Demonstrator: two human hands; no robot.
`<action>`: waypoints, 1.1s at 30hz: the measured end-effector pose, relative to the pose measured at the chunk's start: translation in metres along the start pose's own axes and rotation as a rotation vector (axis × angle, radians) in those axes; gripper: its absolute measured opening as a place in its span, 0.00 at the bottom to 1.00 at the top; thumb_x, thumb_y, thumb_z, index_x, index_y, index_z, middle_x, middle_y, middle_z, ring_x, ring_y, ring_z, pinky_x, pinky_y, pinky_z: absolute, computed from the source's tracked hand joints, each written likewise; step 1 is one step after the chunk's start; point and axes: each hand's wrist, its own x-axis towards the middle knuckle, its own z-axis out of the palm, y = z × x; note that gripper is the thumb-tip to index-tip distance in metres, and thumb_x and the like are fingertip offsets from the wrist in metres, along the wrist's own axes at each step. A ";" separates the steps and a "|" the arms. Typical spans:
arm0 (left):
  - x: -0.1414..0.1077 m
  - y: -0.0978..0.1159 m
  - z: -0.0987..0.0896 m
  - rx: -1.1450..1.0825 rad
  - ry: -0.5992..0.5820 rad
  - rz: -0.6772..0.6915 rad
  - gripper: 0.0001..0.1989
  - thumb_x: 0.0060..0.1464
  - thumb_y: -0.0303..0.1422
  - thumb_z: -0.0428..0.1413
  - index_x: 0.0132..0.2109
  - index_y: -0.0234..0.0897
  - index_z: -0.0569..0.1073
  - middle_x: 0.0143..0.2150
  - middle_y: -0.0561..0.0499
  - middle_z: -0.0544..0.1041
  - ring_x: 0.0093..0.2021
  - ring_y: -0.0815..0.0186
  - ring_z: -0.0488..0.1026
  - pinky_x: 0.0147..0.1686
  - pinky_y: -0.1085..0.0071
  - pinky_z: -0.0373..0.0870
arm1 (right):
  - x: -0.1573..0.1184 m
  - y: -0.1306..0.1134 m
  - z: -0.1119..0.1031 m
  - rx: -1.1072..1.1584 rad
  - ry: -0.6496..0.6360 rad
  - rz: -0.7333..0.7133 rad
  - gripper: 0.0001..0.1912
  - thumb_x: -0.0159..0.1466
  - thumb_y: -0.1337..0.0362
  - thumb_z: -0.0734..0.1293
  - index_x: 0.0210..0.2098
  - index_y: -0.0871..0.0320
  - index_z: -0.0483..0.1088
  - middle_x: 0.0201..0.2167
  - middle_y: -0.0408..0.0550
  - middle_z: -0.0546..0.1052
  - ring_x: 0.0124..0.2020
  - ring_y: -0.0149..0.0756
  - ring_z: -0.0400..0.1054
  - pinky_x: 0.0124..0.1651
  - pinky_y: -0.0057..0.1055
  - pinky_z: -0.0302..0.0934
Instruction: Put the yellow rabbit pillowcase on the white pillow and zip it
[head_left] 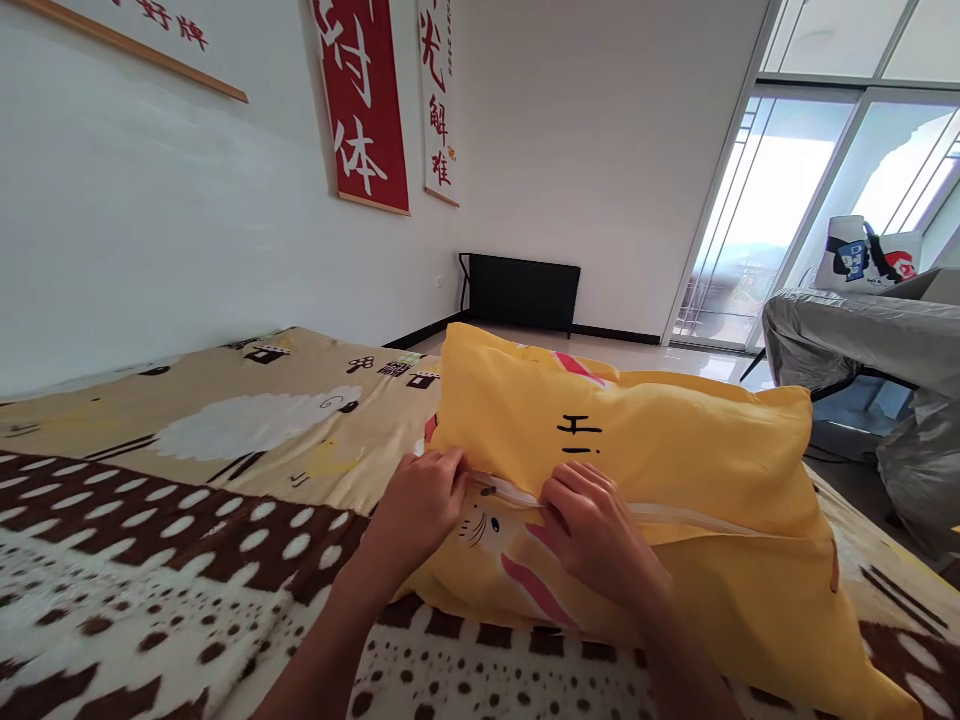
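Note:
A yellow pillow (pixel 697 430) in a printed case, with black marks and pink shapes on it, lies across the bed in front of me. A pale zipper (pixel 694 516) runs lengthwise along the side facing me. My left hand (pixel 426 495) is closed on the case fabric at the zipper's left end. Further right, my right hand (pixel 596 530) is closed with its fingertips pinching the fabric along the zipper. The zipper's pull is hidden or too small to make out. A cat-like face print shows on the case between the hands.
Beneath the pillow are a beige sheep-print sheet (pixel 247 425) and a brown-and-white spotted blanket (pixel 150 600). A black panel (pixel 523 292) leans by the far wall. On the right, a plastic-covered table (pixel 862 330) bears a printed bag (pixel 862 255), near glass doors (pixel 742 220).

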 end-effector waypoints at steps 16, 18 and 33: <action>-0.004 0.007 0.003 -0.215 -0.152 0.084 0.09 0.55 0.36 0.49 0.30 0.37 0.66 0.27 0.53 0.70 0.29 0.67 0.66 0.30 0.72 0.58 | 0.000 -0.001 0.000 -0.008 0.004 0.016 0.11 0.59 0.72 0.65 0.25 0.58 0.57 0.27 0.42 0.66 0.30 0.31 0.56 0.35 0.29 0.50; -0.003 0.009 0.004 -0.232 -0.135 0.066 0.10 0.55 0.35 0.49 0.28 0.37 0.64 0.26 0.53 0.69 0.27 0.68 0.64 0.29 0.72 0.57 | -0.001 -0.001 0.000 -0.014 0.007 0.011 0.11 0.59 0.73 0.64 0.25 0.58 0.58 0.27 0.43 0.66 0.30 0.31 0.56 0.35 0.29 0.50; 0.004 -0.012 0.000 -0.228 -0.076 -0.113 0.12 0.52 0.39 0.49 0.27 0.36 0.67 0.24 0.53 0.69 0.25 0.67 0.63 0.27 0.71 0.55 | 0.000 0.000 0.001 -0.036 -0.010 -0.003 0.10 0.59 0.70 0.65 0.25 0.58 0.60 0.27 0.44 0.67 0.31 0.32 0.57 0.36 0.29 0.51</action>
